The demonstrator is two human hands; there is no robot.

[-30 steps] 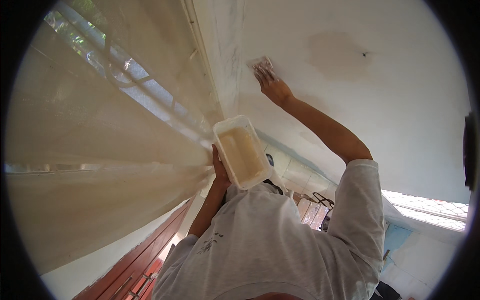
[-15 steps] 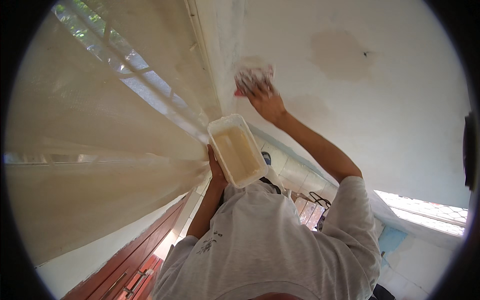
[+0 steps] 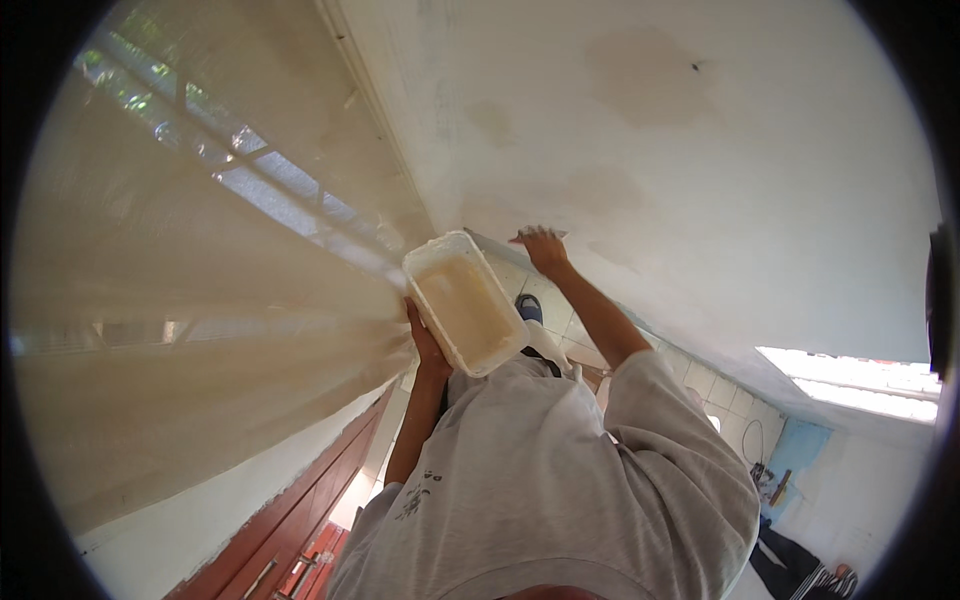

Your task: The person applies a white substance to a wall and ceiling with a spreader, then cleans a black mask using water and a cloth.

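My left hand [image 3: 427,340] grips the side of a white plastic tub [image 3: 466,305] with a pale, creamy substance inside and crusted edges. My right hand [image 3: 545,248] is closed on a thin, flat tool [image 3: 517,239] with a reddish part, held at the white wall [image 3: 760,200] low down, just right of the tub's top end. Whitish residue coats its fingertips. How much of the tool touches the wall is unclear. The wall has faint brownish patches above my hand. My shoe [image 3: 529,309] shows on the tiles beyond the tub.
A translucent sheet [image 3: 180,270] covers a grilled opening on the left, above red woodwork [image 3: 300,490]. Floor tiles [image 3: 720,395] run along the wall's foot. A bright opening [image 3: 850,380], a loose cable [image 3: 752,440] and dark trousers with a striped piece [image 3: 795,560] are on the right.
My right hand has moved down the wall to near its foot, with the tool in it. The tub has shifted slightly left in view, still in my left hand.
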